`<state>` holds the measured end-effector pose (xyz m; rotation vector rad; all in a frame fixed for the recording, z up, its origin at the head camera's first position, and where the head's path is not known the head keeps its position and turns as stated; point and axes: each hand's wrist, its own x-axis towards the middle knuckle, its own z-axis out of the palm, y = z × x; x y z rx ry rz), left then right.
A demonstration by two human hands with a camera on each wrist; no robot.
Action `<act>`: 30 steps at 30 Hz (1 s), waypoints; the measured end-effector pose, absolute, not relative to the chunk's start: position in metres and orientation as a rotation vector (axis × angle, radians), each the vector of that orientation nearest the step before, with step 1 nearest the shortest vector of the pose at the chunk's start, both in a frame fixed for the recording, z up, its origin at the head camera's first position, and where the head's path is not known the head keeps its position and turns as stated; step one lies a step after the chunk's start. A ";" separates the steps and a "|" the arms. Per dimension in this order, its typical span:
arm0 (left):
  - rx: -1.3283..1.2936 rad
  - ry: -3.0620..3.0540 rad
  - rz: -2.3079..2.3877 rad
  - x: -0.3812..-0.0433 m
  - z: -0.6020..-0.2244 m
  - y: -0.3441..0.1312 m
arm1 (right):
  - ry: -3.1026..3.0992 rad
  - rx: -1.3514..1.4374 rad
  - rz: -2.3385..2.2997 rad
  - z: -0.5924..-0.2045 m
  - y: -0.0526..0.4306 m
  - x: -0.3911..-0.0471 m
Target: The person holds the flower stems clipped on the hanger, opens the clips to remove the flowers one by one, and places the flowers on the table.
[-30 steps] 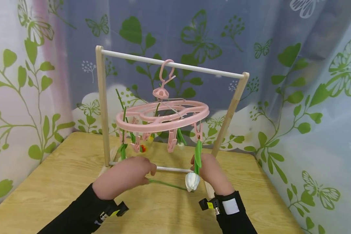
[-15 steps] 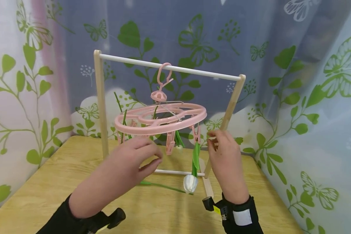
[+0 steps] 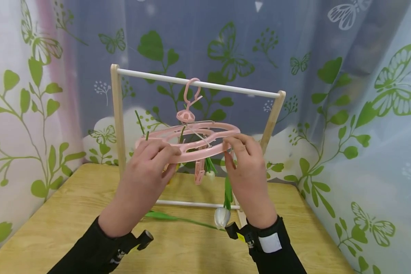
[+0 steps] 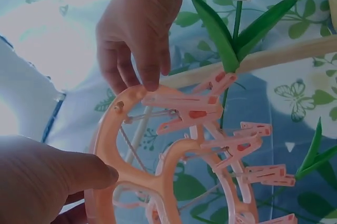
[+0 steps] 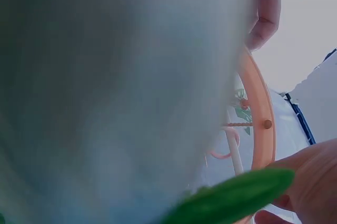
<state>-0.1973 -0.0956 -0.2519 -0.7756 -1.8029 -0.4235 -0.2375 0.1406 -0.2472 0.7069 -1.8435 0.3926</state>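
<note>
A pink round clip hanger [image 3: 205, 153] hangs by its hook from a white bar, slightly tilted. My left hand [image 3: 140, 179] grips its rim at the front left, thumb underneath in the head view. On the right, the fingers of my right hand [image 3: 251, 175] pinch the same rim. Below that hand a white tulip [image 3: 222, 217] hangs head down. In the left wrist view its stem is held near a pink clip [image 4: 216, 83]. A blurred pale shape, probably that tulip's bloom [image 5: 121, 87], covers much of the right wrist view.
The rack has wooden posts [image 3: 118, 118] and a white top bar [image 3: 233, 87]. A green stem with a leaf [image 3: 181, 219] lies on the wooden table [image 3: 205, 251]. Another white flower [image 3: 210, 175] hangs behind the ring. Patterned curtains [image 3: 373, 160] enclose the table.
Both hands have risen from near the table to the hanger and now hold its rim. The green stem that my left hand touched earlier lies released on the table.
</note>
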 end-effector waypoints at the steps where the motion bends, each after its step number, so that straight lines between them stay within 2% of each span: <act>1: -0.776 -1.803 -0.426 -0.198 -0.253 -0.096 | -1.835 0.714 0.390 -0.247 0.139 -0.237; 23: -0.723 -1.853 -0.370 -0.199 -0.257 -0.089 | -1.805 0.769 0.322 -0.258 0.118 -0.222; 30: -0.708 -1.858 -0.364 -0.198 -0.256 -0.091 | -1.791 0.779 0.281 -0.256 0.124 -0.228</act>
